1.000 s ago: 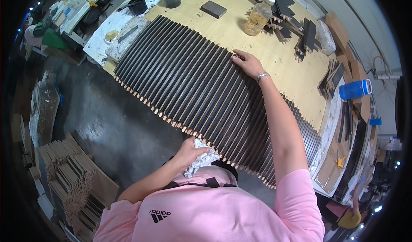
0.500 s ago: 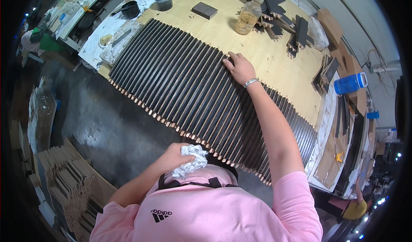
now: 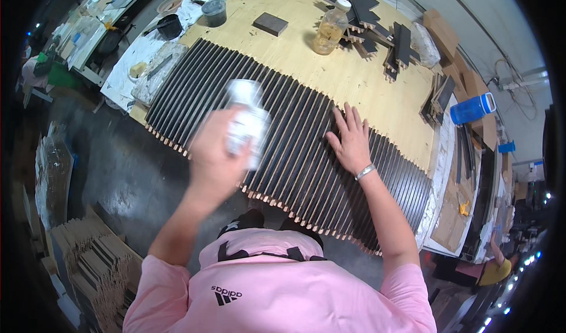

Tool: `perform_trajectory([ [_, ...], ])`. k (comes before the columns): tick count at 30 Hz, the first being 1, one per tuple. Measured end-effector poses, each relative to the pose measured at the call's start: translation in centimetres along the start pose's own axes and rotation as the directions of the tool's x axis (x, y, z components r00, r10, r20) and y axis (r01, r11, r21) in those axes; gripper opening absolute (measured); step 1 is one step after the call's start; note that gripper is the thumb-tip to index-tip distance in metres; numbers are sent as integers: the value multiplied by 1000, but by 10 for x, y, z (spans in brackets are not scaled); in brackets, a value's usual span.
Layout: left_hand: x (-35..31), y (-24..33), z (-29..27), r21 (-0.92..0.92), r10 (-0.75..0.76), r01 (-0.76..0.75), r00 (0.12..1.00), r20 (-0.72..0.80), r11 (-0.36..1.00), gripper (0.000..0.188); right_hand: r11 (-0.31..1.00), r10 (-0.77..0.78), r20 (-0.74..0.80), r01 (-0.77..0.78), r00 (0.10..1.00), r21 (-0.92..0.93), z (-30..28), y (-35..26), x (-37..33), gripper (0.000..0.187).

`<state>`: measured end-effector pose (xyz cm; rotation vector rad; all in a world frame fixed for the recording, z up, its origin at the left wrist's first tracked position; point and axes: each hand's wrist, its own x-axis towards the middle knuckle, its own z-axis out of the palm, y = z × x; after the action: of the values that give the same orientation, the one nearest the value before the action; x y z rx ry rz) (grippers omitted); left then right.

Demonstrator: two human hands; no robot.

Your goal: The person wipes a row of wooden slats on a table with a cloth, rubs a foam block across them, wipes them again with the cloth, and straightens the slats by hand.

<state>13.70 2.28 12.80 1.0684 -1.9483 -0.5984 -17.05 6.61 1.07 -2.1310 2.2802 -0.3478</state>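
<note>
A long row of black wooden strips [image 3: 295, 126] with bare wood ends lies side by side across the table. My left hand [image 3: 219, 147], blurred by motion, is closed round a crumpled white cloth [image 3: 247, 126] over the left-middle part of the row. Whether the cloth touches the strips cannot be made out. My right hand [image 3: 352, 141], with a metal bracelet at the wrist, rests with fingers spread on the far part of the strips, right of the middle.
A dark block [image 3: 270, 24], a bottle of amber liquid [image 3: 330, 32] and stacked black pieces [image 3: 365, 20] stand on the table [image 3: 283, 56]. Dark tubs [image 3: 214, 13] are far left, a blue bottle [image 3: 473, 109] right. Stacked boards [image 3: 88, 256] stand lower left; another person [image 3: 492, 271] is far right.
My left hand has swung up from near my waist with the cloth, out over the strips. The right hand has shifted right and nearer, its fingers more spread.
</note>
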Motion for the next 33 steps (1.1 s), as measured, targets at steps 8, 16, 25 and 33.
perform_trajectory([
  [8, 60, -101, 82, 219, 443, -629, 714, 542, 746, 24, 994, 102, 71, -101, 992, -30, -3, -11, -8, 70],
  [16, 66, -63, 70, 157, 363, -446, 851, 379, 881, 24, 993, 117, 76, -115, 990, -26, -4, -12, -9, 68],
  [25, 112, -167, -1, 557, 179, -234, 972, 151, 797, 22, 994, 105, 72, -103, 992, -26, -5, -16, -4, 67],
  [33, 27, -106, -15, 409, 211, -540, 757, 619, 736, 32, 994, 104, 77, -101, 992, -38, -4, -13, -5, 69],
])
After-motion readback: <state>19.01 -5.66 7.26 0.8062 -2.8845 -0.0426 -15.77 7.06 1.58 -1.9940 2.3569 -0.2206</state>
